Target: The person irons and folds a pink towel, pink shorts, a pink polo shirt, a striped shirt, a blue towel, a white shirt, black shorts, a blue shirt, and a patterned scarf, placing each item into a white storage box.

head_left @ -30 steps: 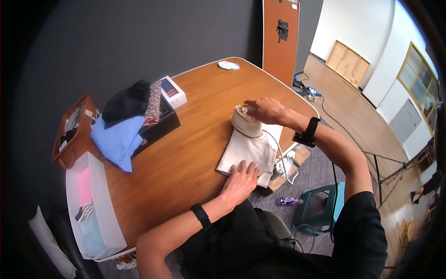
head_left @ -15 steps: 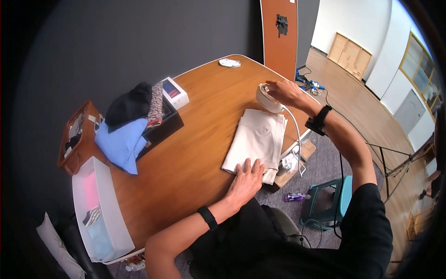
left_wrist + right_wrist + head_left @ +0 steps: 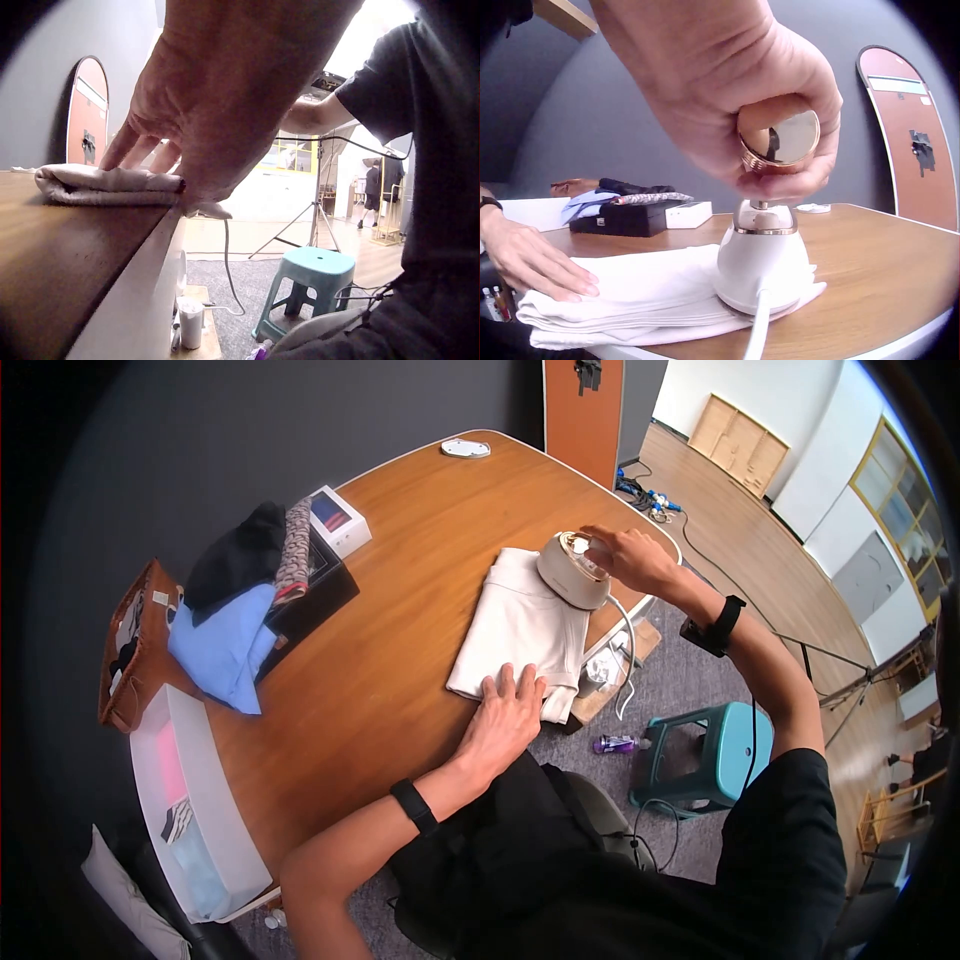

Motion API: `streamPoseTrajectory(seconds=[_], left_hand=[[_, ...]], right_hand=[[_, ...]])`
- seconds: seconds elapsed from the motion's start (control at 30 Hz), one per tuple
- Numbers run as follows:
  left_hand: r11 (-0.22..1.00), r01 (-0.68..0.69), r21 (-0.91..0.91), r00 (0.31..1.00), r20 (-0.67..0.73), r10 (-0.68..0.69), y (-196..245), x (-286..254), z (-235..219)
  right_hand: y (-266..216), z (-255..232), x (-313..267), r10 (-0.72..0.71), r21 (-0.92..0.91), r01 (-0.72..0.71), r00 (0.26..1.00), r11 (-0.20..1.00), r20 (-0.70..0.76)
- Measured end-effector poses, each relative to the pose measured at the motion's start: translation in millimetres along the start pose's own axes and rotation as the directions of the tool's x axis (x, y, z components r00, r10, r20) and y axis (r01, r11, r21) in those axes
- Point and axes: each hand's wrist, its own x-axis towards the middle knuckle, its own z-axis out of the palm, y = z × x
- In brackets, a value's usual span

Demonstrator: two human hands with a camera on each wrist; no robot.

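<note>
A folded cream-white cloth [image 3: 515,630] lies near the table's front right edge. My right hand [image 3: 640,558] grips the gold-ended handle [image 3: 780,135] of a small white iron [image 3: 568,575]. The iron stands on the cloth's far right part, its white cord trailing off over the table edge. On the near end of the cloth rests my left hand [image 3: 503,728], palm down with its fingers spread and nearly straight. In the left wrist view the cloth shows as a thick layered fold under those fingertips.
A black box [image 3: 325,595] bears dark, blue and patterned clothes, beside a small white box [image 3: 340,525]. At the left stand a brown basket [image 3: 145,650] and a white bin [image 3: 215,800]. A teal stool [image 3: 735,755] and purple bottle [image 3: 615,744] are on the floor.
The iron went from the cloth's far part out past its far right corner, then came back onto the cloth with my right hand. My left hand stays on the near end.
</note>
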Motion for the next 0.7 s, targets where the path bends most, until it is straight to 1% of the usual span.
streamPoseTrajectory(seconds=[0.07,0.1,0.2,0.23,0.33,0.43,0.47,0.5,0.53,0.6,0.63,0.7], left_hand=[[1.0,0.004,-0.011,1.0,0.002,-0.004,1,0,1],[1.0,0.007,-0.012,1.0,-0.001,-0.007,1,1,2],[0.999,0.009,-0.038,1.0,0.027,-0.008,0,2,-1],[1.0,0.004,-0.016,1.0,0.018,-0.004,0,1,0],[1.0,0.013,0.003,1.0,0.007,-0.013,1,0,3],[1.0,0.023,0.002,1.0,-0.004,-0.023,3,-2,7],[1.0,0.027,-0.005,1.0,-0.003,-0.027,4,-4,7],[1.0,0.027,-0.011,1.0,-0.002,-0.027,4,-4,7],[1.0,0.026,-0.016,1.0,-0.005,-0.026,3,-3,7],[1.0,0.009,0.016,0.997,-0.075,-0.008,0,-4,5],[1.0,0.004,0.027,0.994,-0.106,-0.001,2,-4,3],[0.999,-0.036,0.007,0.999,-0.02,0.036,5,0,-2]], right_hand=[[8,-1,4,0.0,-0.006,0.0,1.0,1.0,-0.016],[18,7,10,-0.016,-0.056,0.014,0.999,0.998,-0.042],[-11,-24,6,0.17,0.083,-0.18,0.979,0.98,0.114],[-4,-23,10,0.178,0.111,-0.191,0.977,0.975,0.117],[7,-24,19,0.149,0.102,-0.167,0.975,0.981,0.163],[20,-32,26,0.167,0.074,-0.175,0.98,0.982,0.105],[19,-37,27,0.2,0.051,-0.204,0.977,0.978,0.076],[46,-21,36,0.015,-0.072,-0.023,0.994,0.997,-0.105],[44,-20,35,-0.189,-0.225,0.131,0.947,0.965,-0.259],[46,-24,23,-0.103,-0.186,0.06,0.968,0.981,-0.23],[27,-34,10,-0.06,-0.166,0.025,0.976,0.986,-0.208],[2,-45,-14,-0.149,-0.081,0.136,0.968,0.987,-0.204]])
